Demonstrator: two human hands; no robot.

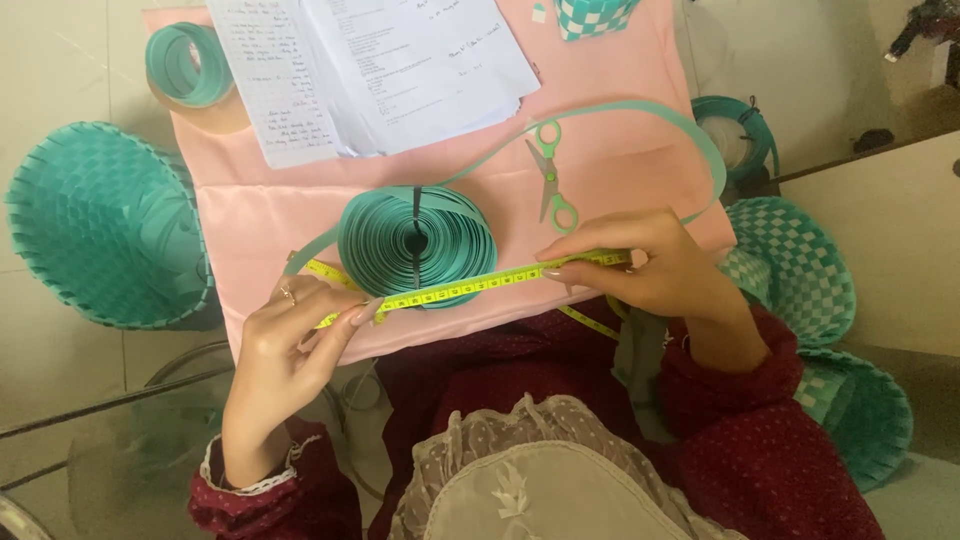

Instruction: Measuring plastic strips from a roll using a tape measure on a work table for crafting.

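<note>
My left hand (290,335) pinches one end of a yellow measuring tape (462,287), and my right hand (645,262) pinches the other end, so the tape runs taut between them. A teal plastic strip lies along the tape under my fingers. Just behind the tape sits a flat coil of the same teal strip (415,243), bound by a dark tie. A loose length of strip (640,113) loops from the coil around to my right hand. Green-handled scissors (550,172) lie on the pink cloth (260,215) behind the coil.
Sheets of paper and a notebook (370,70) lie at the far side of the cloth, next to a teal tape roll (190,65). Woven teal baskets stand at the left (100,225) and right (800,265); another strip coil (740,135) lies far right.
</note>
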